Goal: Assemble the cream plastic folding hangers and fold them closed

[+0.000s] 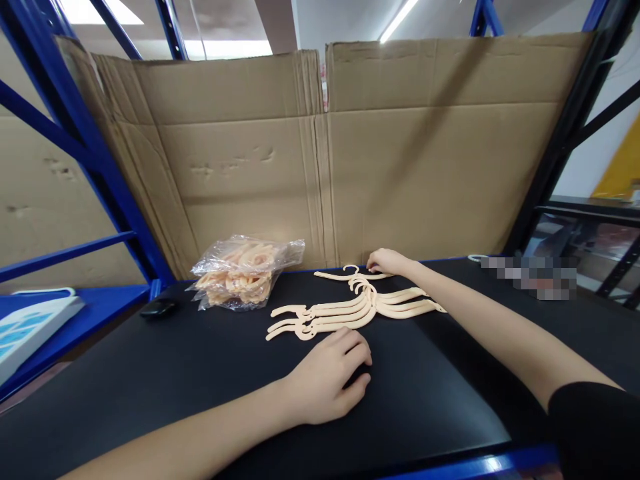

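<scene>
Spread in an overlapping fan near the middle of the black table: front hangers, peach and thin, with hooks toward the cardboard. Just behind, flat on the same table: back hanger. Right hand at the right arm of the back hanger, with fingers curled down toward it; cannot tell whether pinched shut or only touching. Left hand just nearer than the front hangers, with fingers loosely bent, thumb apart, and nothing visible in the grasp.

Probably moulded plastic, so light enough for two fingers, fairly stiff along the arms, with a little spring. Smooth by the look of it, thus apt to slide on neighbours. Likely weakest at the slim hooks and at the notched curves toward the left ends; best not to twist there. Better to take hold at the thick centre below the hook, or midway along an arm, with thumb and fingertips. Beyond, to the left: clear bag with peach pieces inside, soft and crinkly outside, best lifted from beneath.
</scene>
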Available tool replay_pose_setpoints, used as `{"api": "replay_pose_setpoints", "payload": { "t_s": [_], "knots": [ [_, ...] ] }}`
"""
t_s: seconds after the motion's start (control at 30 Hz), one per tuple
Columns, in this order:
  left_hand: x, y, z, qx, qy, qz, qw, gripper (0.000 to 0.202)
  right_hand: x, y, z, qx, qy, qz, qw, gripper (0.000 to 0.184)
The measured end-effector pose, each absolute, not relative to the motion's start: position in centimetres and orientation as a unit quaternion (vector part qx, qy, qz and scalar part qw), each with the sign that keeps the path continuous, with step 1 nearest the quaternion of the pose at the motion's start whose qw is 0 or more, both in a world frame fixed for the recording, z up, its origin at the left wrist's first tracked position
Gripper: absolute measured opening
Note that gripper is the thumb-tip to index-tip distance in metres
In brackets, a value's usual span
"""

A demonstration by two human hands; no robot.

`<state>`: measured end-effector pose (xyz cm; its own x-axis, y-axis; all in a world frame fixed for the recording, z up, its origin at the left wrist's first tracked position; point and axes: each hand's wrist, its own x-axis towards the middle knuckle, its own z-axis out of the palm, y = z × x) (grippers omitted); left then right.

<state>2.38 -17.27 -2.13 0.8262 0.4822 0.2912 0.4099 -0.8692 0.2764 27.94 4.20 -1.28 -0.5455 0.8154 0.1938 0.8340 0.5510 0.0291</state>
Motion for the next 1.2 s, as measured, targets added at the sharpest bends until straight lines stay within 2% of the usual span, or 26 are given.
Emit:
{"api": "replay_pose_setpoints", "payload": {
  "t_s": [0.17, 0.43, 0.6, 0.7, 0.8, 0.9, 1.07, 1.2],
  "knots": [
    [2.4, -17.3, -2.0, 0.953, 0.229, 0.174, 0.097, 0.013, 28.2, 2.6, -0.7, -0.448, -0.881, -0.084, 0.129, 0.014],
    [2.3, -17.2, -2.1, 0.949, 0.226, 0.187, 0.115, 0.014, 29.3, -2.2, 0.5, -0.436, -0.833, -0.092, 0.329, 0.023],
    [2.2, -17.1, -2.2, 0.927, 0.242, 0.225, 0.176, 0.02, 28.3, -6.5, 1.7, -0.392, -0.745, 0.067, 0.535, 0.021],
    [2.4, -16.8, -2.3, 0.872, 0.284, 0.293, 0.271, 0.026, 26.4, -9.2, 1.4, -0.365, -0.687, 0.17, 0.605, 0.019],
    [2.7, -16.5, -2.3, 0.752, 0.326, 0.373, 0.435, 0.032, 23.9, -11.8, 0.4, -0.338, -0.697, 0.227, 0.59, 0.015],
    [3.0, -16.5, -2.0, 0.627, 0.351, 0.446, 0.534, 0.036, 21.7, -14.1, -0.7, -0.299, -0.76, 0.255, 0.517, 0.01],
    [2.8, -16.1, -2.0, 0.552, 0.361, 0.511, 0.551, 0.03, 20.7, -14.8, -1.1, -0.244, -0.844, 0.179, 0.443, 0.012],
    [2.4, -15.4, -2.4, 0.533, 0.387, 0.522, 0.542, 0.033, 23.1, -10.3, -0.6, -0.331, -0.829, 0.121, 0.434, 0.016]
  ]
}}
